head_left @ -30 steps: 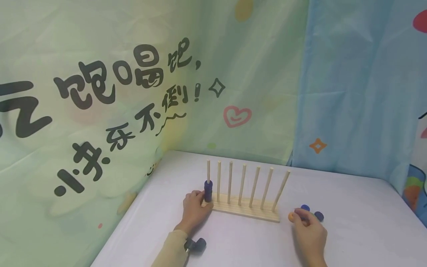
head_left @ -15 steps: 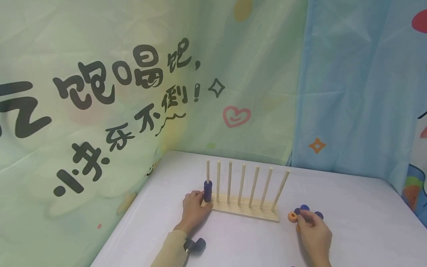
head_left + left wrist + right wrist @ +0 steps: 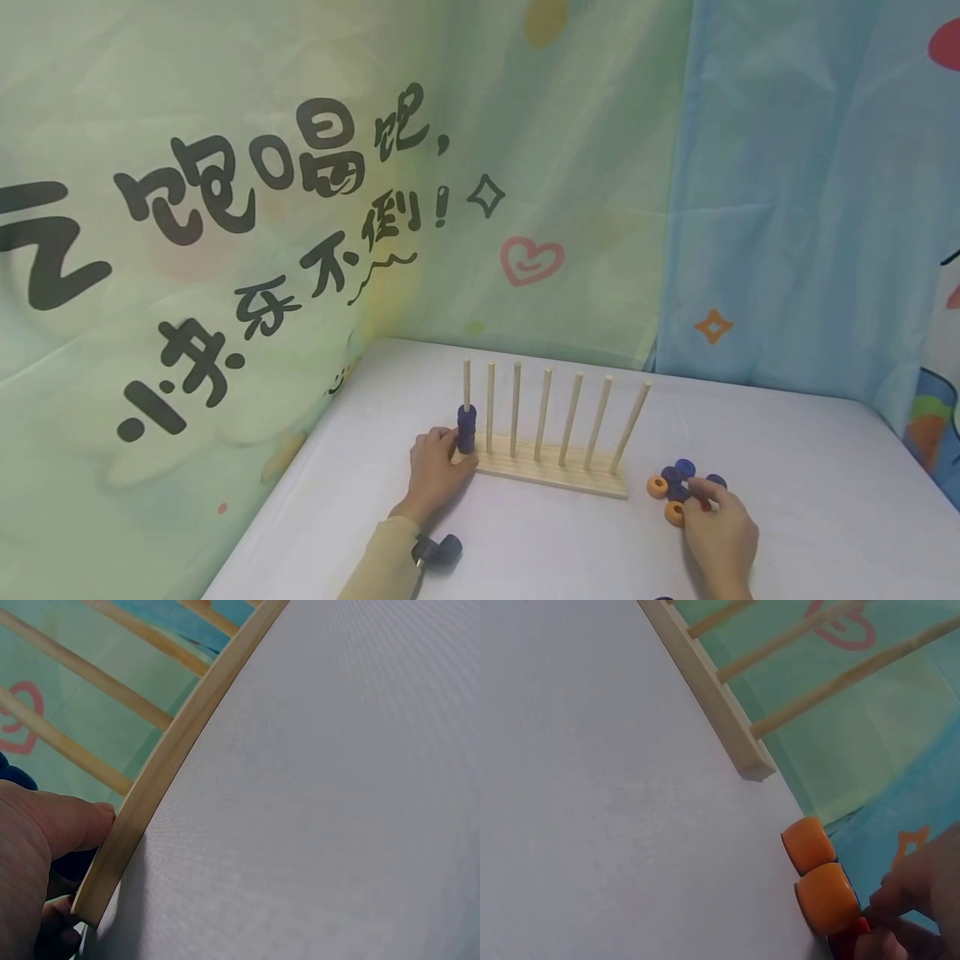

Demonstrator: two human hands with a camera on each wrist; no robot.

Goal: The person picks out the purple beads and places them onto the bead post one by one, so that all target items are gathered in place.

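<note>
My left hand (image 3: pixel 438 471) grips the left end of a wooden peg rack (image 3: pixel 551 475), thumb against the base's front edge in the left wrist view (image 3: pixel 79 817). A stack of dark blue beads (image 3: pixel 467 429) sits on the leftmost peg; the other pegs are bare. My right hand (image 3: pixel 723 529) is at a group of loose beads right of the rack, its thumb and fingertips around a red bead (image 3: pixel 847 941) that they partly cover. Orange beads (image 3: pixel 829 898) lie beside it, one nearer the rack (image 3: pixel 657 487). Dark blue beads (image 3: pixel 677 490) and a brighter blue bead (image 3: pixel 684 468) lie just beyond.
A white-covered table (image 3: pixel 547 542) bears everything. Another dark bead (image 3: pixel 717 482) lies behind the right hand, and one (image 3: pixel 663 597) shows at the bottom edge. A printed cloth (image 3: pixel 585 208) hangs behind the table and along its left side.
My right hand has shifted right and slightly toward me, uncovering the orange and dark blue beads it had hidden. The left hand and the peg rack have stayed in place.
</note>
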